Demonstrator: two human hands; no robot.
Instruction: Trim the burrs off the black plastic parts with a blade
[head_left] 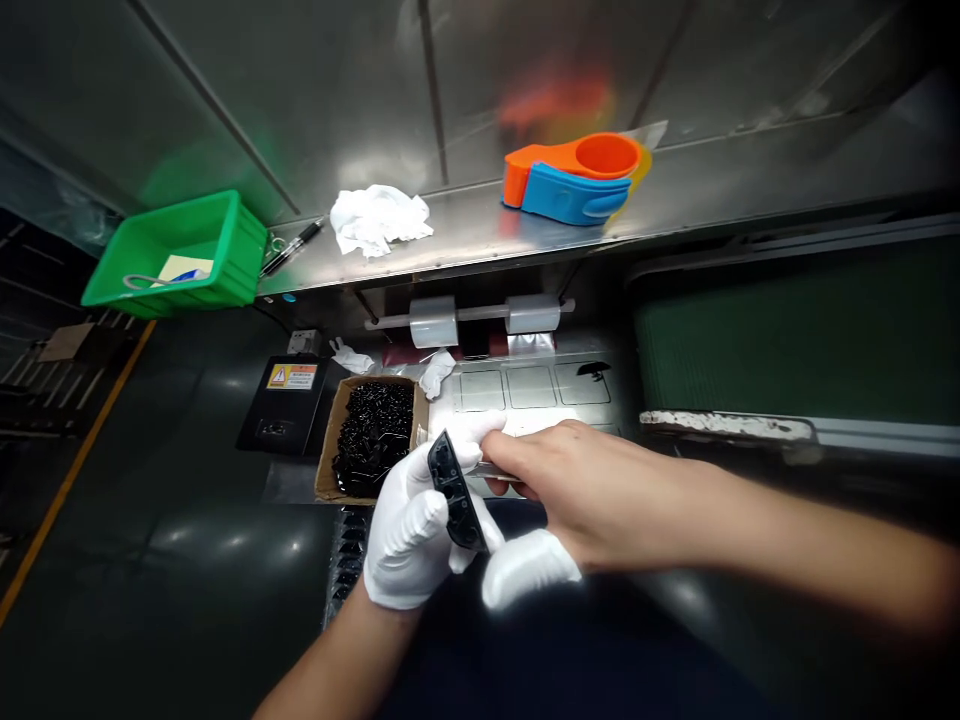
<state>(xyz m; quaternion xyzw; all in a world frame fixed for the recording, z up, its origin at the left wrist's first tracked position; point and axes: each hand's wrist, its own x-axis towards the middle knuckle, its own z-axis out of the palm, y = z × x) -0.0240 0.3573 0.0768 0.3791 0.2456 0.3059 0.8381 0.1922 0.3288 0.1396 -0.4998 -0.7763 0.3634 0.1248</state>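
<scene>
My left hand (409,535), in a white glove, is closed on a long black moulded plastic part (454,495). The part is tilted, with its ribbed, hollow side facing me. Close beside it on the right is my right hand (551,470), mostly bare, with white covering on the thumb and a fingertip. Its fingers are curled around a thin, pale tool whose kind I cannot make out, mostly hidden by the hand. Left of my hands stands a cardboard box (322,465) holding many small shiny black pieces (375,430).
A metal shelf (465,225) runs across the back, bearing a green bin (244,255), pens (296,245), a crumpled white cloth (379,218) and an orange-and-blue tape dispenser (574,180). Below hang clear film rolls (433,322). A green conveyor belt (795,330) lies right; a black device (281,405) left.
</scene>
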